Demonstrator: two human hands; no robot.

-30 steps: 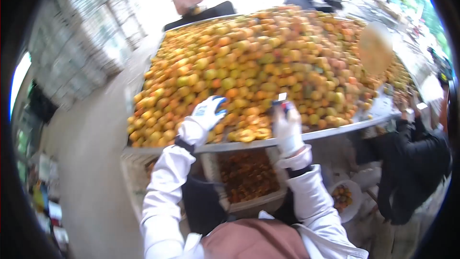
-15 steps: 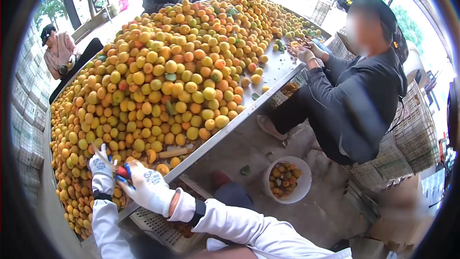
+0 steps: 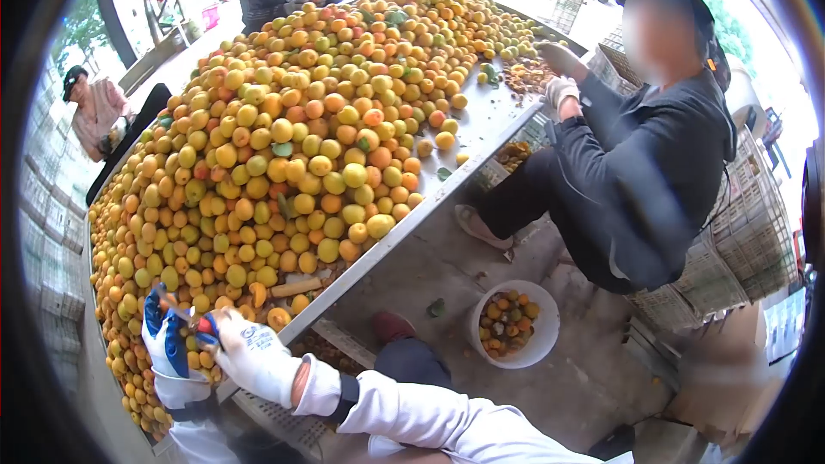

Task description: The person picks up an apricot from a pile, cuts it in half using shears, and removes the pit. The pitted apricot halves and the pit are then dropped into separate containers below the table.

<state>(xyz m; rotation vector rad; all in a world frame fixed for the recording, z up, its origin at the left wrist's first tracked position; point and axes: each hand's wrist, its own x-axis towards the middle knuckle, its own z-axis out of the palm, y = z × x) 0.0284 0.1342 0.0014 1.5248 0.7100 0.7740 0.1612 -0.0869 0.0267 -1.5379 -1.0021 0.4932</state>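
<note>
Apricots (image 3: 284, 146), yellow to orange, lie in a large heap on a metal-edged table (image 3: 404, 228). At the heap's near left edge, my right hand (image 3: 255, 356), in a white glove with blue fingertips, is closed around a small red-handled knife (image 3: 205, 325). Its blade points up and left, toward my other hand. My left hand (image 3: 168, 342) is turned so the glove's blue palm side shows. Its fingers look bent around something small by the blade, which I cannot make out. A split apricot (image 3: 257, 294) and a light wooden-looking stick (image 3: 295, 287) lie just beyond my right hand.
A white bucket (image 3: 543, 326) with fruit stands on the floor. At the right sits a co-worker in a dark jacket (image 3: 644, 163), gloved hands at the table edge. Two other people are behind and left of the heap. Stacked crates (image 3: 748, 232) line the right side.
My left hand has rolled over, bringing its blue palm side into view, and sits slightly lower. My right hand has shifted a little left with the knife. The co-worker's hands have moved apart.
</note>
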